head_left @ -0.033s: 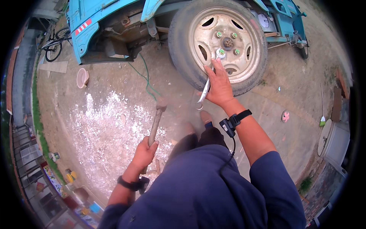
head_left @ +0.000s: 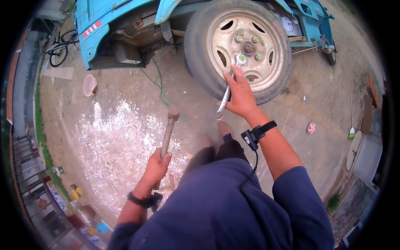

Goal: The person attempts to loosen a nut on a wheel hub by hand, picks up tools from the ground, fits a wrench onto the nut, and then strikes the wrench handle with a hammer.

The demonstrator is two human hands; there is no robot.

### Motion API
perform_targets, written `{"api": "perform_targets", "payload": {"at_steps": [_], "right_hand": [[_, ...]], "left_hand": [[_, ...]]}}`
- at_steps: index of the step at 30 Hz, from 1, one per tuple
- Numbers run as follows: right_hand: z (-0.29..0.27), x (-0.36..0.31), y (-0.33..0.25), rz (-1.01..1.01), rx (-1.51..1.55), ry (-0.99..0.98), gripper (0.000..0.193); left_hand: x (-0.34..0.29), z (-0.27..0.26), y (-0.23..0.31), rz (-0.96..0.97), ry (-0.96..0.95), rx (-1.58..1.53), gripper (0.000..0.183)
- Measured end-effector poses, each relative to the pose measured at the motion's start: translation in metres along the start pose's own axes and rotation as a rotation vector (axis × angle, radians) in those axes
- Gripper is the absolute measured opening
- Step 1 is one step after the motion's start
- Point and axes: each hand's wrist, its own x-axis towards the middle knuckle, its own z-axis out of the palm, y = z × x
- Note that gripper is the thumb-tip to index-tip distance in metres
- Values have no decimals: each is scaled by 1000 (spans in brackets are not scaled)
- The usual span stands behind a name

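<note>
My left hand (head_left: 157, 167) is wrapped round the wooden handle of a hammer (head_left: 167, 136), whose head points up and away from me above the ground. My right hand (head_left: 242, 96) holds a shiny combination wrench (head_left: 225, 98), fingers lying along its shank. The wrench's far end sits round the lower-left nut (head_left: 242, 58) of the wheel (head_left: 227, 36); its ring end hangs below my hand. Other green-tipped nuts (head_left: 258, 57) surround a rusty hub (head_left: 248, 48). The tyre (head_left: 196, 50) stands upright, mounted on a blue vehicle.
The blue vehicle body (head_left: 118, 23) spans the far side. A green cord (head_left: 161, 89) runs over the ground near a pink basin (head_left: 90, 85). White flakes (head_left: 112, 137) litter the ground to my left. A broom (head_left: 352, 132) and a pink flower-shaped piece (head_left: 311, 128) lie right.
The hammer's head has swung slightly up and turned in my left hand. My right hand and the wrench stay nearly where they were on the nut.
</note>
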Motion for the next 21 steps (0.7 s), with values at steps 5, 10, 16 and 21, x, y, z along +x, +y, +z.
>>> {"api": "perform_targets", "payload": {"at_steps": [5, 10, 16, 21], "right_hand": [[-14, -33, 6, 26, 166, 34, 62], [-7, -60, -36, 502, 503, -5, 49], [14, -56, -52, 879, 876, -158, 51], [44, -59, -53, 880, 1069, -224, 41]], "left_hand": [[26, 6, 23, -12, 44, -225, 25], [49, 18, 51, 75, 31, -412, 25], [44, 28, 59, 55, -64, -440, 24], [35, 38, 70, 157, -34, -223, 27]]}}
